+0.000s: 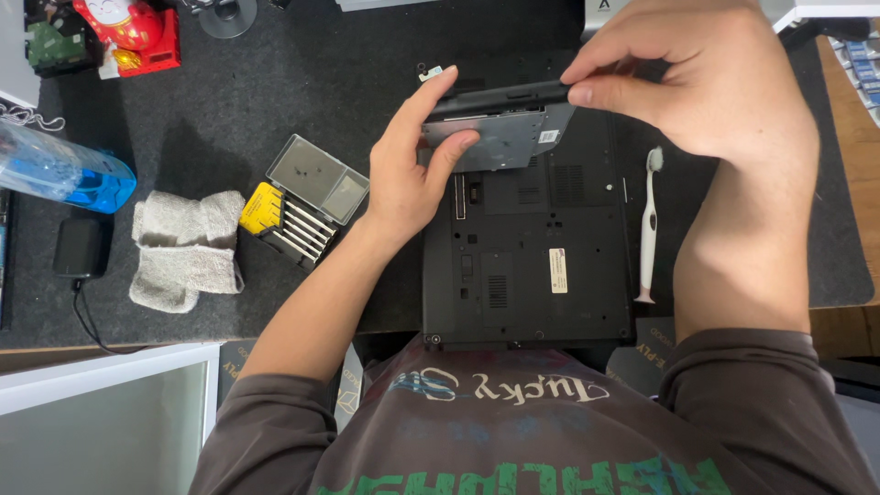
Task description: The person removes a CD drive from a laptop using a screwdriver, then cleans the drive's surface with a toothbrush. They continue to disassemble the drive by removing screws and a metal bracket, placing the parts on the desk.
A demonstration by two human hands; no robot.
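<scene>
There, drive module [500, 124] between both hands' grips.

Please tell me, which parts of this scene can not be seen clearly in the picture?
Head view only:
- Far end of the flat drive module: covered by the right hand.
- Near edge of the upturned laptop: hidden behind the person's shirt.
- Blue water bottle: cut off by the left frame edge.
- Small part on the mat beyond the left hand: too small to identify.
- Screwdriver set: tip types too small to tell.
</scene>
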